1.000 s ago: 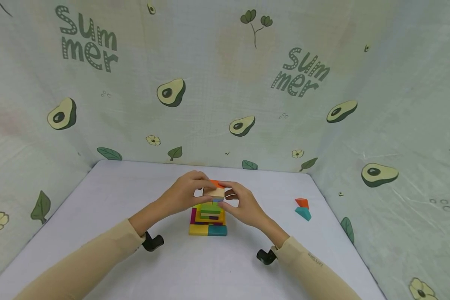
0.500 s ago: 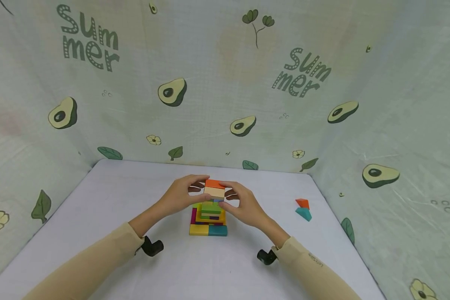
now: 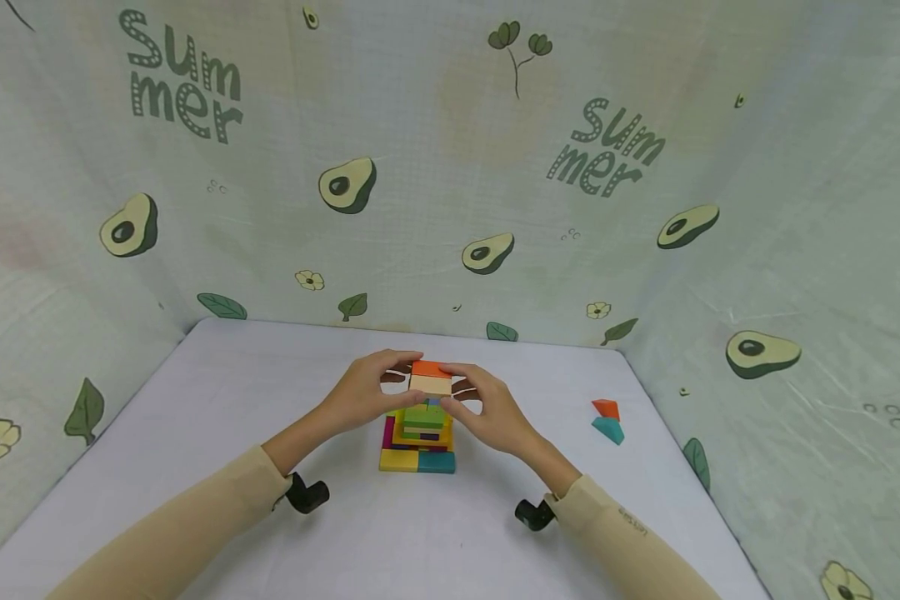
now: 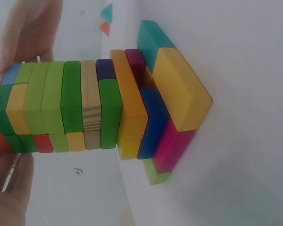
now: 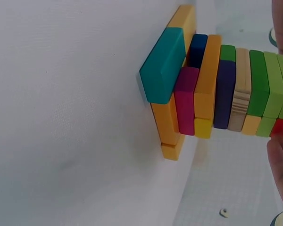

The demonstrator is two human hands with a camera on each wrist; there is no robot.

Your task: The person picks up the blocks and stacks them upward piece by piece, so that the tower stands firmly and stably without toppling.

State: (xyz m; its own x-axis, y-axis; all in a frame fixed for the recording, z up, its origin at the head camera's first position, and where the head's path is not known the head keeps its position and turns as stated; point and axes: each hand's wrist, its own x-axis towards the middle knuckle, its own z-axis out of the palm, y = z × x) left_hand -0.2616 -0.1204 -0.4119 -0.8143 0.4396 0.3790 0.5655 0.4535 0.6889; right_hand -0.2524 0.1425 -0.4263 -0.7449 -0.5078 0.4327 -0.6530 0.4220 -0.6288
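Note:
A tower of coloured wooden blocks [image 3: 423,421] stands mid-table, broad at its base and narrower above. Its top shows an orange block [image 3: 431,368] beside a plain wood block [image 3: 431,385]. From the left, my left hand [image 3: 363,383] holds the upper tower, thumb at the front and index finger at the back edge. On the other side my right hand [image 3: 491,408] holds it likewise, index finger at the orange block and thumb lower. Both wrist views show the stacked layers sideways; the left one has fingertips right at the upper blocks, while the topmost layer lies outside both.
An orange block [image 3: 606,408] and a teal block [image 3: 608,430] lie together on the white table [image 3: 270,375] at the right. Yellow and teal blocks form the tower's front base. A printed cloth [image 3: 420,125] hangs behind the table and along its sides.
My left fingers have moved from over the top blocks to their back left edge, uncovering the orange block. My right hand keeps nearly the same place, and the tower stands as before.

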